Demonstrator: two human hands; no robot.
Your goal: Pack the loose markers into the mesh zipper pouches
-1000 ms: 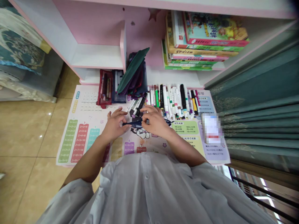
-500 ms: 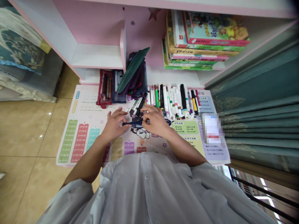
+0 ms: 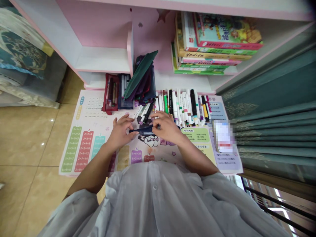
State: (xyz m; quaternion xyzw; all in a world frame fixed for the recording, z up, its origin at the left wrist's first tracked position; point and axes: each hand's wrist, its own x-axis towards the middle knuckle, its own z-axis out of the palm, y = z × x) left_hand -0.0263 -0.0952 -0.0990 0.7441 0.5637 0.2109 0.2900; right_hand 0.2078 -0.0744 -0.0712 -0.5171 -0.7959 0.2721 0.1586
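A dark blue pouch [image 3: 145,130] lies on the patterned desk mat, stretched between my two hands. My left hand [image 3: 121,130] pinches its left end between thumb and finger, the other fingers raised. Farther right, my right hand [image 3: 166,126] is closed on its upper edge, thumb against bent forefinger; the pouch's right end shows past the wrist. Just beyond the pouch lie a few loose pens [image 3: 145,112]. A wide row of markers [image 3: 184,105] is spread beyond my right hand, and part of it is hidden by the fingers.
A red mesh pouch [image 3: 111,93] and a blue mesh pouch [image 3: 125,102] with pens stand at the back left. Green and purple pouches [image 3: 143,77] are piled beside them. Books [image 3: 214,46] are stacked on the shelf. A phone [image 3: 224,136] lies at the right edge.
My right hand has slid slightly to the right along the pouch's edge, and more of the pouch shows between my hands. My left hand keeps its place.
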